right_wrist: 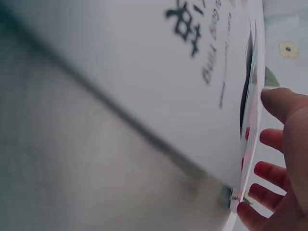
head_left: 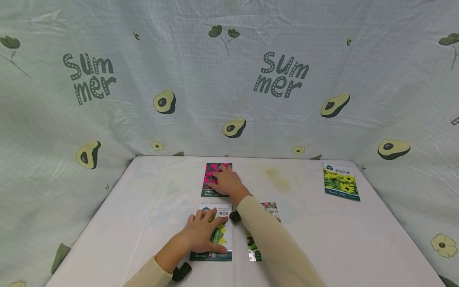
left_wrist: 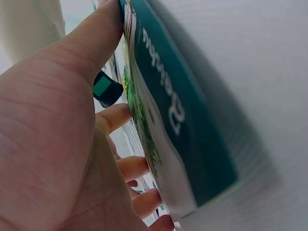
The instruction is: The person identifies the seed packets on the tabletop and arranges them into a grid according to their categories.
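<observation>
My left hand (head_left: pixel 202 231) rests spread over a seed packet with yellow flowers (head_left: pixel 226 236), its fingertips and thumb touching the front. In the left wrist view the packet's dark teal lower edge (left_wrist: pixel 192 120) stands slightly off the white surface. Farther back, my right hand (head_left: pixel 228 182) reaches onto a seed packet with pink flowers (head_left: pixel 210 175), fingers spread across its right side. The right wrist view shows those fingers (right_wrist: pixel 272 173) along the packet's face, and the yellow-flower packet's white top (right_wrist: pixel 144 62) close to the camera.
A third packet (head_left: pixel 271 208) lies partly hidden under my right forearm. Another packet with yellow flowers (head_left: pixel 340 183) lies at the back right of the white table (head_left: pixel 161 187). A printed cloth (head_left: pixel 201 79) hangs behind. Black wrist cameras (head_left: pixel 182 272) sit at both wrists.
</observation>
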The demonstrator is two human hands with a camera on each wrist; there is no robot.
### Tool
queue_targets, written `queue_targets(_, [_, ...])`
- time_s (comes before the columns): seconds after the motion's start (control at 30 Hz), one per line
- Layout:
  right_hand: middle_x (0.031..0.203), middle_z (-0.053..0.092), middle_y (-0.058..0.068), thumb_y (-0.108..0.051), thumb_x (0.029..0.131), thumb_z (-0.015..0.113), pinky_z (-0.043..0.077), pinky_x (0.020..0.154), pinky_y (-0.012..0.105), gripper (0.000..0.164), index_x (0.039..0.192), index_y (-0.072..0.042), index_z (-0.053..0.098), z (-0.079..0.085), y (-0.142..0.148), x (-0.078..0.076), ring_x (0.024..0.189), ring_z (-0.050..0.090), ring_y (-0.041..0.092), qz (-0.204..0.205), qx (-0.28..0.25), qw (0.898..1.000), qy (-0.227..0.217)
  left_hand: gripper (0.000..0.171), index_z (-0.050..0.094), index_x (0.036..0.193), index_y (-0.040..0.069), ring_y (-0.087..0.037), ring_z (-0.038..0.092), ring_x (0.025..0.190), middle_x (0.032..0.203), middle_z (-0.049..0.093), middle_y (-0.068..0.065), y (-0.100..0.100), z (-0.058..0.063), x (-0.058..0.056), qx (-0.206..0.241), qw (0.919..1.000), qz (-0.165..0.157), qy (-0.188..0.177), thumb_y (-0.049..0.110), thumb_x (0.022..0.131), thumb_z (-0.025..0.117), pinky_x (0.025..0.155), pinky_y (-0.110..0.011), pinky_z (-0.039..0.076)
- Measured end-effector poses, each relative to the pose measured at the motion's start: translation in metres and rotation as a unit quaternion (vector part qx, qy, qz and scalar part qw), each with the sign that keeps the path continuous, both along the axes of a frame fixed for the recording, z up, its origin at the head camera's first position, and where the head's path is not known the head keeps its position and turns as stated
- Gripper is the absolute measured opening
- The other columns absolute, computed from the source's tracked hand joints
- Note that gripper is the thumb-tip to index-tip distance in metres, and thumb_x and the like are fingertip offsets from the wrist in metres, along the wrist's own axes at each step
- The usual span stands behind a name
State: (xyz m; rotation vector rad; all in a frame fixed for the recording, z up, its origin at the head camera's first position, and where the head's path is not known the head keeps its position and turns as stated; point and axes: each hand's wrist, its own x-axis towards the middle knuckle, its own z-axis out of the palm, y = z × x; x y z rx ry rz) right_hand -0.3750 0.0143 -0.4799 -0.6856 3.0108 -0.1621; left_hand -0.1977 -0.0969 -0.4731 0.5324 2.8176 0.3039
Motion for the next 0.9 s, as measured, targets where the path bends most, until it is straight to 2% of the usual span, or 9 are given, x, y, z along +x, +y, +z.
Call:
queue_targets(0.23, [0.159, 0.045, 0.008, -0.054, 0.101, 0.057, 0.039, 0.117, 0.047, 0.056, 0.15, -0.026, 0.054, -0.001, 0.02, -0.007, 0.146, 0.042, 0.03, 0.007, -0.089, 0.996, -0.01, 0.094, 0.047, 0.153, 0.033, -0.04, 0.038, 0.134, 0.163, 0.036, -0.012, 0.002, 0.001, 0.0, -0.009, 0.9999, 0.006, -0.001, 0.078, 0.075, 0.073, 0.097, -0.058, 0.035])
queue_targets(0.43, [0.155, 0.046, 0.01, -0.047, 0.102, 0.06, 0.038, 0.118, 0.048, 0.051, 0.145, -0.019, 0.06, 0.004, 0.045, -0.008, 0.145, 0.041, 0.032, 0.002, -0.181, 0.983, -0.032, 0.094, 0.046, 0.154, 0.033, -0.041, 0.037, 0.136, 0.163, 0.035, -0.012, 0.002, -0.001, -0.002, -0.011, 0.9999, 0.008, -0.003, 0.078, 0.075, 0.072, 0.099, -0.06, 0.035])
queue_targets(0.7, [0.148, 0.052, 0.01, -0.036, 0.102, 0.064, 0.041, 0.115, 0.049, 0.036, 0.131, -0.016, 0.07, 0.015, 0.084, -0.001, 0.142, 0.045, 0.031, -0.017, -0.281, 0.959, 0.012, 0.095, 0.047, 0.153, 0.033, -0.039, 0.038, 0.134, 0.163, 0.036, -0.012, 0.005, 0.001, 0.001, -0.015, 0.9998, 0.015, -0.002, 0.079, 0.074, 0.072, 0.099, -0.059, 0.035])
queue_targets(0.9, [0.141, 0.058, 0.012, -0.032, 0.102, 0.065, 0.043, 0.112, 0.052, 0.028, 0.121, -0.013, 0.075, 0.016, 0.127, 0.001, 0.138, 0.049, 0.033, -0.018, -0.336, 0.94, 0.053, 0.095, 0.047, 0.153, 0.033, -0.039, 0.039, 0.133, 0.162, 0.037, -0.012, 0.007, 0.002, 0.003, -0.012, 0.9998, 0.012, 0.005, 0.078, 0.074, 0.072, 0.097, -0.058, 0.035])
